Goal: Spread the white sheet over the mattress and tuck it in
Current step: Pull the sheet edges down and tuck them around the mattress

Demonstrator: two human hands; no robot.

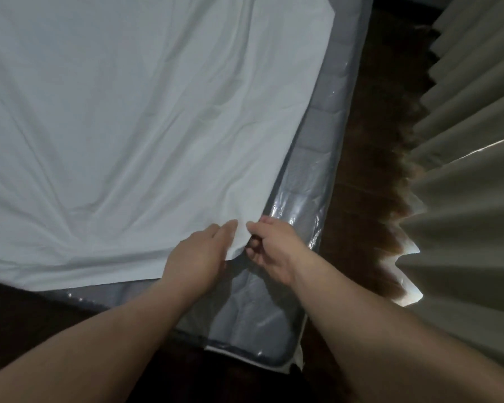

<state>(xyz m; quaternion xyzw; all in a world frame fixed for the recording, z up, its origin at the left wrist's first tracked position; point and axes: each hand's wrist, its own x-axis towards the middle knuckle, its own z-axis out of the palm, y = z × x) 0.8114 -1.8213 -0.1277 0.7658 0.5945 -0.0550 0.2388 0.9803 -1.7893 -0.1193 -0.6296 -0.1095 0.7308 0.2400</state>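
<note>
At the mattress's (298, 181) near corner, your left hand (200, 254) and right hand (271, 245) pinch the corner of the sheet (128, 112), which lies creased across the bed; it looks light, limp cloth, so grip its hem.

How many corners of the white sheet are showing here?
2. One corner sits near the mattress's corner, pinched between the left hand and right hand; one lies far away, top right. Others are out of frame.
</note>
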